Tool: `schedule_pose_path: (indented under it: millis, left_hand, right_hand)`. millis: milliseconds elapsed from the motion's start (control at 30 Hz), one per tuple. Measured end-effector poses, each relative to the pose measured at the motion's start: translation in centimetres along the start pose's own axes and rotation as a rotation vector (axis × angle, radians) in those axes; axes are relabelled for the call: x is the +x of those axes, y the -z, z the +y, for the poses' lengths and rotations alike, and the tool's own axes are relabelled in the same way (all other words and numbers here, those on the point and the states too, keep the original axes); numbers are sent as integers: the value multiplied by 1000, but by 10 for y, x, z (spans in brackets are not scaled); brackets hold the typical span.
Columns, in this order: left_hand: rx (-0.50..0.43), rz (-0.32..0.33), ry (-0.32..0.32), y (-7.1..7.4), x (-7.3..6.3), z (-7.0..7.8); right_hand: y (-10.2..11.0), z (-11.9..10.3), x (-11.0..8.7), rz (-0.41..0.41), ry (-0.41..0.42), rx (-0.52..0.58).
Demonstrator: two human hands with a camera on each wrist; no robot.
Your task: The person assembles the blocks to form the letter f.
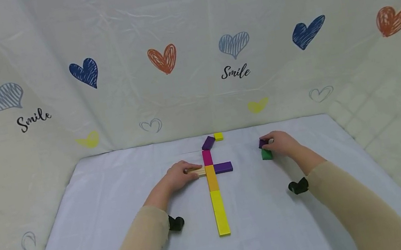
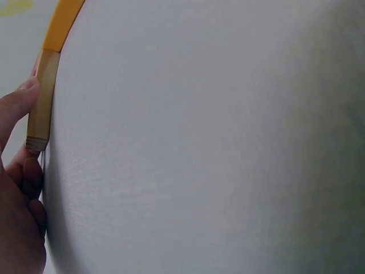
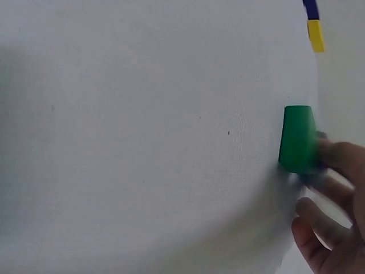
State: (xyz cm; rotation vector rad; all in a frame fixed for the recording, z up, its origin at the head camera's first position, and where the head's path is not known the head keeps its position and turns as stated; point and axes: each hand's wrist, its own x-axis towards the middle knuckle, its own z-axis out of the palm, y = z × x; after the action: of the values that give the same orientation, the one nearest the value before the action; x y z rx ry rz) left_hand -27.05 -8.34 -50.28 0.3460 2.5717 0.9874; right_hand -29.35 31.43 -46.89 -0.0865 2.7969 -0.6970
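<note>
My left hand pinches a plain wooden block, whose inner end meets an orange block in a line of blocks. Its thumb lies on the near side; the far fingers are partly hidden. Over on the right, my right hand holds a dark purple block between thumb and fingers. Directly in front of that block is a green block, touching or very close to it; I cannot tell which.
Yellow blocks run toward me from the orange one, with a magenta block beyond it. A purple block sticks out rightward. Farther back lie a slanted purple block and a small yellow block, near the cloth backdrop.
</note>
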Motion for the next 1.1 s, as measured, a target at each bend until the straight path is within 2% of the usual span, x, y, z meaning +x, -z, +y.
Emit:
schedule_pose_path:
  millis: [200, 400, 700, 1100]
  left_hand:
    - [3, -1, -2, 0, 1, 0]
    - [2, -1, -7, 1, 2, -2]
    - [6, -10, -19, 0, 3, -4]
    - [7, -11, -19, 0, 4, -4]
  right_hand:
    - [-1, 3, 5, 56, 8, 15]
    - [3, -4, 8, 103, 42, 18]
    - [0, -23, 20, 63, 92, -21]
    - [-22, -59, 49, 35, 37, -6]
